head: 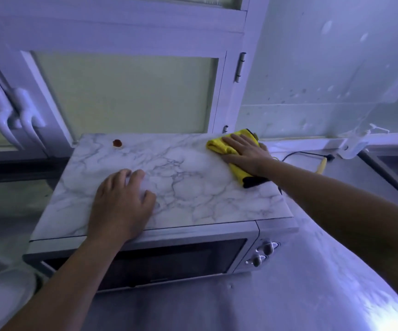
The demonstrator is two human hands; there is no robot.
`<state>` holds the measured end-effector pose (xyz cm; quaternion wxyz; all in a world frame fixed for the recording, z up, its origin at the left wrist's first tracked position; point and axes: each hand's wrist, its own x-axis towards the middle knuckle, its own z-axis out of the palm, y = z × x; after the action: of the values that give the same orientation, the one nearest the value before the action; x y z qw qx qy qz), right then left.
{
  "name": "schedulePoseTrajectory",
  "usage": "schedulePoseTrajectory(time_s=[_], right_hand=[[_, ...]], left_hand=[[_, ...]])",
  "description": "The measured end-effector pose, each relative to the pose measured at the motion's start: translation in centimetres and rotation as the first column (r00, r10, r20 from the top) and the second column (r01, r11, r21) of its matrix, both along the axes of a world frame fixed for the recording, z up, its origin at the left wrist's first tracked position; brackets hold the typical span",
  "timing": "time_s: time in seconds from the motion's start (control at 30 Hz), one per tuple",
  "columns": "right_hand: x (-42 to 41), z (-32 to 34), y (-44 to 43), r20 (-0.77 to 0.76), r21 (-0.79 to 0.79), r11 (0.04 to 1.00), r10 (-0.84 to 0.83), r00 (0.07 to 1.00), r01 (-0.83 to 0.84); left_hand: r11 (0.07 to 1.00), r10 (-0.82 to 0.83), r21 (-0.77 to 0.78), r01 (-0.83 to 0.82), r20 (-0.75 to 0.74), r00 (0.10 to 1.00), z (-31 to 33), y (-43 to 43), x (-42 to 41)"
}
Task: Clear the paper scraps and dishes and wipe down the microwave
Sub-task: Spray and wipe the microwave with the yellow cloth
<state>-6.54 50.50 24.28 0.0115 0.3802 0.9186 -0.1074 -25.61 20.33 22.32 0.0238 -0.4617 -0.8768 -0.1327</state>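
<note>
A silver microwave point(145, 261) with a marble-patterned top point(193, 187) fills the middle of the view. My right hand point(243, 151) presses flat on a yellow cloth with black trim point(238, 173) at the top's back right corner. My left hand point(121, 206) rests on the front left part of the top, fingers relaxed and holding nothing. A small reddish-brown stain point(117, 143) sits near the back left of the top, apart from both hands.
White plates point(4, 297) lie at the lower left beside the microwave. Glass-fronted cabinet doors with white handles point(14, 118) stand behind. A black cord point(305, 154) and a yellow-handled tool point(321, 166) lie on the counter at right, near a sink edge point(389, 168).
</note>
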Motion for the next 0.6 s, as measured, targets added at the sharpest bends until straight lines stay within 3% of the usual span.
schedulePoseTrajectory(time_s=[0.1, 0.3, 0.43, 0.6], right_hand=[[-2.1, -0.3, 2.9, -0.013, 0.013, 0.999, -0.034, 0.999, 0.034], [-2.6, -0.6, 2.6, 0.007, 0.064, 0.992, -0.110, 0.994, 0.109], [-1.0, -0.5, -2.0, 0.007, 0.055, 0.986, -0.161, 0.987, 0.161], [3.1, -0.8, -11.1, 0.030, 0.067, 0.997, -0.044, 0.999, 0.042]], left_hand=[[0.998, -0.032, -0.061, 0.028, -0.068, 0.997, -0.4, 0.2, -0.1], [0.993, 0.017, 0.114, -0.020, 0.032, 0.999, -0.2, -0.2, 0.0], [0.991, 0.028, 0.133, -0.036, 0.061, 0.998, 0.1, -0.4, 0.4], [0.994, 0.007, 0.104, -0.014, 0.066, 0.998, 0.1, -0.4, 0.5]])
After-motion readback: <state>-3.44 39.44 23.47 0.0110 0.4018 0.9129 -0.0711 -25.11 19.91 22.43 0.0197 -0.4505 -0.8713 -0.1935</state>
